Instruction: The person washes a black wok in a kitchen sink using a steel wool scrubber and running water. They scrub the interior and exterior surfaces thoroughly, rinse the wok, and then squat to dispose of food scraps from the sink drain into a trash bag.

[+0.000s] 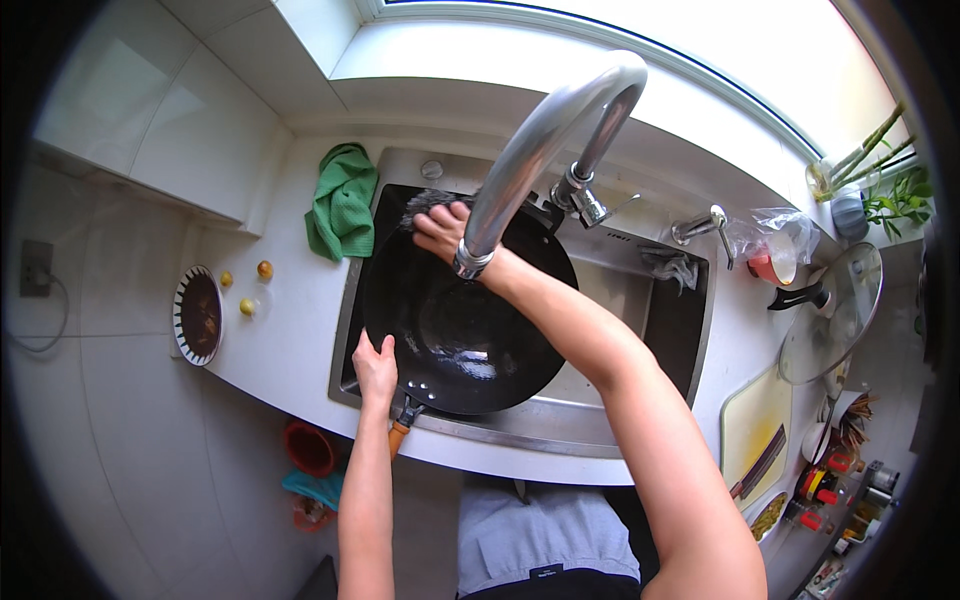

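A black wok (480, 330) rests over the double-bowl steel sink (525, 427), wet and shiny inside, its wooden handle (399, 435) pointing towards me. With my left hand (376, 367) I grip the wok's near left rim. My right hand (442, 229) presses a dark scouring pad (427, 202) at the far left part of the wok's rim. The curved chrome faucet (517, 157) arches over my right wrist and partly hides it; no running water can be made out.
Left of the sink lie a green cloth (341, 202), small round fruits and a patterned bowl (199, 315). To the right stand a soap dispenser (701, 223), a glass lid (840, 322), a cutting board (750, 420) with a knife (761, 461), and several jars.
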### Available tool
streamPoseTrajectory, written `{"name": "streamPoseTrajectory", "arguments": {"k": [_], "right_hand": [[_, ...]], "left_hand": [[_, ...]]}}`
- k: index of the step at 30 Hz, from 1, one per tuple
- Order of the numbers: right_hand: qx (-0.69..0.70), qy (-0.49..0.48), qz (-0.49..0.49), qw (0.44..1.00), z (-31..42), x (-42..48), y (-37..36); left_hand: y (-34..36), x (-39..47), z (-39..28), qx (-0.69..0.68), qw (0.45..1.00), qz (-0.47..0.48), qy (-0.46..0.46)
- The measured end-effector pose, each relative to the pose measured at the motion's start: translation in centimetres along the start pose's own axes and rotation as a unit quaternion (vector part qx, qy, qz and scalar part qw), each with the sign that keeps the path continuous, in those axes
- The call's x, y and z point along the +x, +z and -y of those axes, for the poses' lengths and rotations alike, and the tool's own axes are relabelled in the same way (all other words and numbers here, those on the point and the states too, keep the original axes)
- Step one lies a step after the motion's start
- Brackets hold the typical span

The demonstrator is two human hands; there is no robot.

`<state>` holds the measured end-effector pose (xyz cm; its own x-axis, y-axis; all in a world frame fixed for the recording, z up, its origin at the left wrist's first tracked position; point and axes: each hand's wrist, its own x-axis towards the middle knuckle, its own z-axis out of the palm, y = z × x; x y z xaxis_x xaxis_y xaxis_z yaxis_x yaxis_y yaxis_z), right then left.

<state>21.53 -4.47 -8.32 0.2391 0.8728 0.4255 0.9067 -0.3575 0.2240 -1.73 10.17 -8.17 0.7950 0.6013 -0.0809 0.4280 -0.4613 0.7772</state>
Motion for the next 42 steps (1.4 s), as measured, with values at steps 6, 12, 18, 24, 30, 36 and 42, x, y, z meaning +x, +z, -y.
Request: {"name": "streamPoseTrajectory", "arguments": {"k": [6,12,18,24,30,36,42], "right_hand": [[-0.117,0.067,0.042,0.99,-2.7,-8.6,2.4],[0.123,-0.197,-0.068,0.97,2.9,3.1,0.7],[-0.052,-0.043,0.033,0.997,-3.7,-2.2,-0.2],[-0.034,0.163,0.224,0.96,1.8,-13.3,-5.6],[0.237,0.304,0.165,0.908,9.8,-16.0,-13.1],[0.142,0.536,0.066,0.829,5.9,-24.4,-17.1],[0.13,0.524,0.179,0.822,3.2,-27.0,-16.1]], "left_hand": [[1.0,0.1,0.3,-0.012,1.0,0.012,0.017],[1.9,0.2,0.7,0.006,0.999,0.036,0.002],[1.0,0.3,2.7,-0.036,0.999,0.027,-0.015],[0.9,-0.1,0.5,0.05,0.999,0.018,-0.004],[-3.8,-2.0,-1.5,0.252,0.962,0.091,0.046],[-9.5,-7.1,-2.4,0.16,0.894,0.381,-0.174],[-9.7,-5.1,0.5,-0.027,0.807,0.497,-0.318]]}}
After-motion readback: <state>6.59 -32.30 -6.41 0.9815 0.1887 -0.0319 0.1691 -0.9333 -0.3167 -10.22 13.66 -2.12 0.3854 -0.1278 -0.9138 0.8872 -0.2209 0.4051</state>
